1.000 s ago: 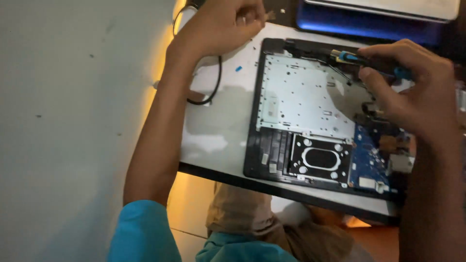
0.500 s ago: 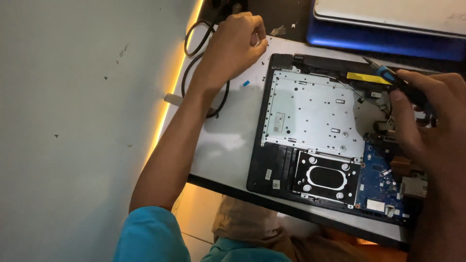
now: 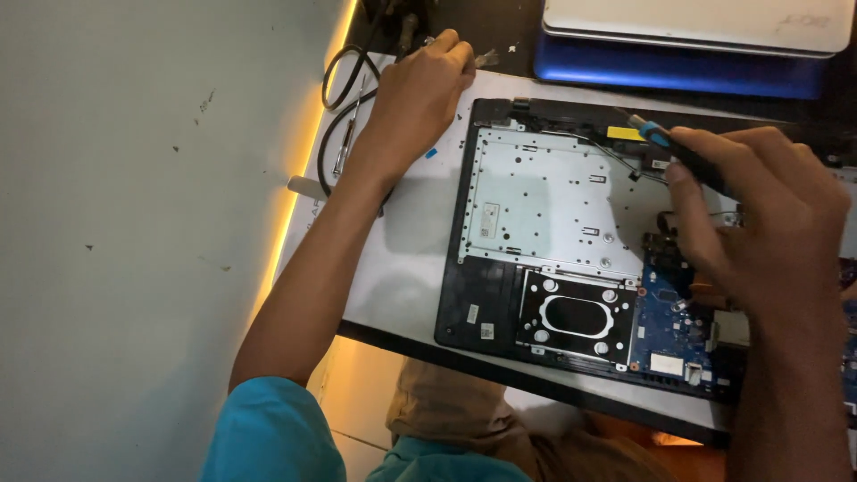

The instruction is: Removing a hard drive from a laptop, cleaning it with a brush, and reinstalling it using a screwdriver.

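An opened laptop base lies on a white work surface, showing a silver metal plate, a black fan frame and a blue circuit board. My right hand grips a screwdriver with a blue and black handle, its tip pointing at the base's far edge near a yellow sticker. My left hand reaches past the laptop's far left corner, fingers pinched around something small that I cannot make out.
A black cable coils left of my left hand, with a thin metal tool lying across it. A closed blue and white laptop sits at the far edge. A grey wall fills the left side.
The view has shifted, so the laptop sits lower in frame. My left hand has stayed at the far left corner. My right hand keeps the screwdriver over the far edge.
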